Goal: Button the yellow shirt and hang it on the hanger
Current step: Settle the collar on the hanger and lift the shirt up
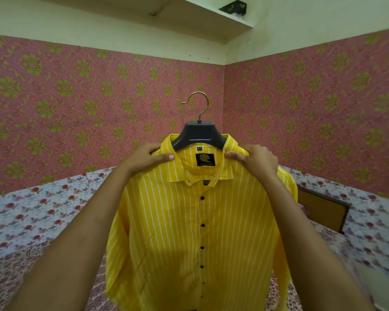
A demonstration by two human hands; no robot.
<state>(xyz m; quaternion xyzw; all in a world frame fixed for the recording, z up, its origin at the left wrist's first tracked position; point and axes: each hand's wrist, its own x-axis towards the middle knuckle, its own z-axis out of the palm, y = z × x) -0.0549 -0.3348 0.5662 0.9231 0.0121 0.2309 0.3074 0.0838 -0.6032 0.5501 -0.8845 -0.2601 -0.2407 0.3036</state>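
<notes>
The yellow shirt [177,232] with white stripes hangs in front of me, its front closed by a row of small black buttons. A dark grey hanger [199,135] with a metal hook sits inside the collar, its arms hidden under the shoulders. My left hand [149,157] pinches the shirt's left shoulder by the collar. My right hand [255,159] pinches the right shoulder. Both hold the shirt up in the air. A black label shows inside the neck.
Below lies a bed with a floral sheet [32,216]. A wooden headboard [323,209] stands at the right. Pink patterned wallpaper [88,97] covers both walls of the corner. A white shelf [211,14] with a dark object juts out high above.
</notes>
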